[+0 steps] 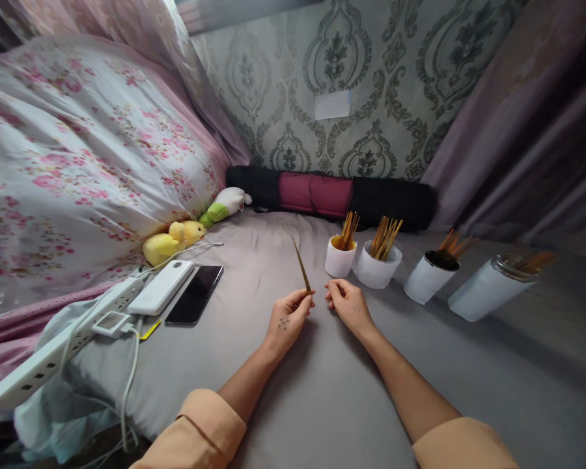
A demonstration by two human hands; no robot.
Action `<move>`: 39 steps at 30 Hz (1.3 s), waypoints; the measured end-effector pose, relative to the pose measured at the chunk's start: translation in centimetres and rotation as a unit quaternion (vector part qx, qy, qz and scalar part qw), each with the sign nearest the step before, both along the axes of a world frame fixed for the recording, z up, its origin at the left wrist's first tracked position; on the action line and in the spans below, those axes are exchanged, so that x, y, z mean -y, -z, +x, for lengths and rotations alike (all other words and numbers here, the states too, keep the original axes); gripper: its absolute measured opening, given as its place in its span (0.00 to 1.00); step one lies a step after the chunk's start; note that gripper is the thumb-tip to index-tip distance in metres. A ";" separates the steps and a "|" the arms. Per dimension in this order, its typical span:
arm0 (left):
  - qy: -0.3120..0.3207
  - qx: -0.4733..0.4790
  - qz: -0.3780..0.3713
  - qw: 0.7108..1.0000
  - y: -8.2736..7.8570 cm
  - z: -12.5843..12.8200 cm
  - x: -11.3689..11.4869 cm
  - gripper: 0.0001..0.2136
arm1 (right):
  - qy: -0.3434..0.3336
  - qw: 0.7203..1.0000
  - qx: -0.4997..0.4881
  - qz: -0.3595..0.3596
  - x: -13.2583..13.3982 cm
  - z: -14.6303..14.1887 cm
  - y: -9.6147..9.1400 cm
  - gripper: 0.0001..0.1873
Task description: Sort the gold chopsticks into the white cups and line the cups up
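Observation:
My left hand [289,316] pinches the lower end of a thin wooden stick [301,263], which points up and away to the left. My right hand [348,302] rests just to the right of it on the grey sheet [283,404], its fingers curled in, and I cannot see anything in them. Beyond my hands stand white cups filled with more sticks: a small one with a yellow inside [340,255], a wider one [377,264], and two that lean right [427,275] [488,290].
A black phone [195,294], a white power bank [162,286] and a white power strip [58,345] with cables lie at the left. Yellow and green plush toys [176,240] sit by a floral quilt [78,150]. A black-and-red roll [332,194] lies against the wall.

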State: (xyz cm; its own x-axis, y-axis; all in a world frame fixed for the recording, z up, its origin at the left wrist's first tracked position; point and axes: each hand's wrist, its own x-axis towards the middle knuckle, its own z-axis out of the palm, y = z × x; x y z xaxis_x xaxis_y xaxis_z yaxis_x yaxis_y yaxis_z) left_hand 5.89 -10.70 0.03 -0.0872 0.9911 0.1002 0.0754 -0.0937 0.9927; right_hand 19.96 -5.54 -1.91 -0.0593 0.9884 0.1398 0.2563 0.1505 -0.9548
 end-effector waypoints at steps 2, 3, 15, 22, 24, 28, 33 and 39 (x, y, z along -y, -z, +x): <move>-0.004 -0.036 0.022 0.999 0.0 0.0 0.1 0.13 | -0.005 1.000 -0.005 0.002 0.0 0.0 0.0 0.20; -0.006 -0.056 0.033 0.998 0.0 -0.1 0.2 0.13 | -0.006 1.000 -0.007 0.004 0.0 0.0 -0.1 0.20; 0.012 -0.218 0.141 0.966 0.2 -0.2 0.8 0.13 | -0.008 0.998 -0.059 0.003 0.3 0.0 -1.7 0.20; 0.036 -0.274 0.174 0.945 0.3 -0.2 1.1 0.14 | -0.032 0.990 -0.134 -0.010 0.8 -0.3 -3.2 0.20; 0.046 -0.310 0.183 0.932 0.4 -0.3 1.1 0.14 | -0.043 0.987 -0.152 -0.020 0.9 -0.4 -3.4 0.20; 0.055 -0.369 0.188 0.909 0.4 -0.4 1.1 0.14 | -0.052 0.981 -0.184 -0.039 0.9 -0.6 -3.4 0.21; 0.055 -0.388 0.190 0.900 0.5 -0.4 1.1 0.14 | -0.050 0.979 -0.193 -0.042 0.8 -0.6 -3.1 0.21; 0.055 -0.387 0.183 0.902 0.6 -0.4 1.1 0.14 | -0.048 0.979 -0.192 -0.043 0.9 -0.6 -3.2 0.19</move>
